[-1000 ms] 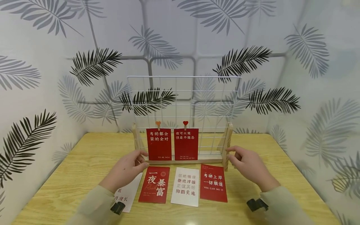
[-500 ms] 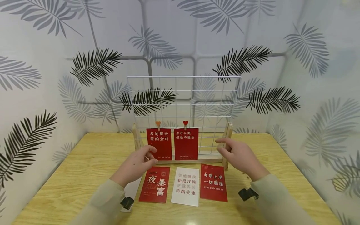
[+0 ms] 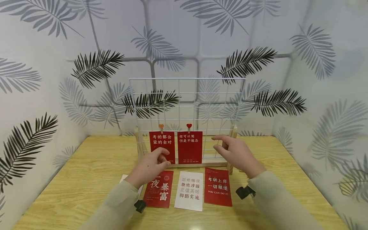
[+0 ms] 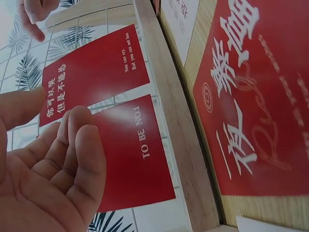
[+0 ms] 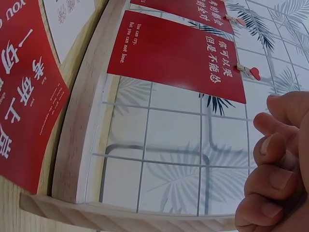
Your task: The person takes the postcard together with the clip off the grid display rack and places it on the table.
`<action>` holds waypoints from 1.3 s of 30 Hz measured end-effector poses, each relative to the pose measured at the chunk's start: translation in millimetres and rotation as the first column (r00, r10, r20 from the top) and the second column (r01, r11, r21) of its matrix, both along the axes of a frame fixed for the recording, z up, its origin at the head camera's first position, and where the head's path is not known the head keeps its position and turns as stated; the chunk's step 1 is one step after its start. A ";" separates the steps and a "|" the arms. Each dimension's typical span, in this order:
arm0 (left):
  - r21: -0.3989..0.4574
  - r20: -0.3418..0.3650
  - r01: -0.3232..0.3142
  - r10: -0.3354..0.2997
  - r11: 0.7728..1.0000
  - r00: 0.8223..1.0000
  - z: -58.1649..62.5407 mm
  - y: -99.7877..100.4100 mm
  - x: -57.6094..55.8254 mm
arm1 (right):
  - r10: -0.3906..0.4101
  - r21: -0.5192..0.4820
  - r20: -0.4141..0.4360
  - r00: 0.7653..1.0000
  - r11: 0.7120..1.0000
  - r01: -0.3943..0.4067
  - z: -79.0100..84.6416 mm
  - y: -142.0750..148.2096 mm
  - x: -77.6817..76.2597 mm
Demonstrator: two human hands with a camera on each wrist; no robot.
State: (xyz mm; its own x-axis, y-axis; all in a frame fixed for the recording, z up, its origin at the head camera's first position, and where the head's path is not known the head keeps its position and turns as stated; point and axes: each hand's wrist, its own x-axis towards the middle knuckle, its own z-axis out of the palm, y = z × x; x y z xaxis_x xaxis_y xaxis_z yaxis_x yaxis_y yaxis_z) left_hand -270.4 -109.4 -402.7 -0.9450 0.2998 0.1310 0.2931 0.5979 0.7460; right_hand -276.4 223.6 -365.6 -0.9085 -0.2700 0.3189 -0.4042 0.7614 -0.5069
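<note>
Two red cards hang side by side on a white wire grid rack [image 3: 188, 78]. An orange heart clip [image 3: 161, 126] holds the left hanging card [image 3: 162, 140], and a red heart clip [image 3: 188, 126] holds the right hanging card [image 3: 189, 150]. My left hand [image 3: 149, 166] is in front of the left hanging card, its fingers loosely bent and holding nothing; the left wrist view shows the bare palm [image 4: 34, 193]. To the right of the right hanging card, my right hand [image 3: 237, 155] is raised before the grid, thumb and index finger apart, with nothing between them.
On the wooden table [image 3: 72, 179], in front of the rack's wooden base [image 3: 215, 162], lie a red card [image 3: 164, 198], a white card [image 3: 188, 191] and another red card [image 3: 218, 187]. My left arm mostly covers a further white card [image 3: 123, 177]. Leaf-patterned fabric surrounds the table.
Both hands have moved inward: the left one rightward, now overlapping the left hanging card, the right one leftward and slightly up, away from the rack's right post. The cards and clips stay put.
</note>
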 end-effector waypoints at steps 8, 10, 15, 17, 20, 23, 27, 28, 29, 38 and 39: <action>0.038 0.006 -0.009 0.009 0.999 1.000 1.7 12.7 -4.5 | 0.006 0.019 -0.044 0.999 1.000 -0.006 2.4 -9.7 -5.8; 0.048 0.009 -0.009 0.009 0.999 1.000 1.8 15.4 -5.6 | 0.009 0.024 -0.050 0.999 1.000 -0.008 4.5 -12.5 -7.0; 0.047 -0.002 -0.026 0.026 0.999 1.000 0.4 21.9 -10.5 | 0.021 0.043 -0.069 0.997 0.999 -0.018 12.1 -21.4 -10.3; 0.054 -0.001 -0.026 0.027 0.998 1.000 0.1 24.6 -12.2 | 0.025 0.044 -0.070 0.997 0.999 -0.022 15.8 -25.7 -11.5; 0.068 0.018 -0.030 0.029 0.997 0.999 -0.8 28.5 -14.4 | 0.031 0.045 -0.059 0.998 0.999 -0.028 21.8 -33.3 -13.4; 0.082 0.036 -0.033 0.030 0.996 0.999 -2.2 31.7 -16.3 | 0.038 0.043 -0.046 0.998 0.998 -0.036 27.8 -41.2 -16.0; 0.090 0.046 -0.042 0.038 0.995 0.998 -4.7 34.7 -19.4 | 0.054 0.056 -0.048 0.997 0.997 -0.052 34.2 -50.9 -21.8; 0.092 0.050 -0.049 0.045 0.995 0.998 -5.0 35.4 -19.8 | 0.057 0.063 -0.051 0.997 0.997 -0.054 35.2 -53.1 -23.6; 0.096 0.055 -0.057 0.052 0.994 0.997 -5.1 36.0 -20.0 | 0.058 0.069 -0.051 0.997 0.996 -0.054 36.0 -55.2 -25.0; 0.139 0.066 -0.088 0.080 0.986 0.995 -3.8 39.9 -18.9 | 0.047 0.134 -0.047 0.998 0.990 -0.040 41.6 -68.5 -32.9; 0.141 0.064 -0.088 0.080 0.986 0.995 -3.9 40.4 -19.5 | 0.044 0.142 -0.044 0.998 0.989 -0.037 42.0 -69.5 -33.3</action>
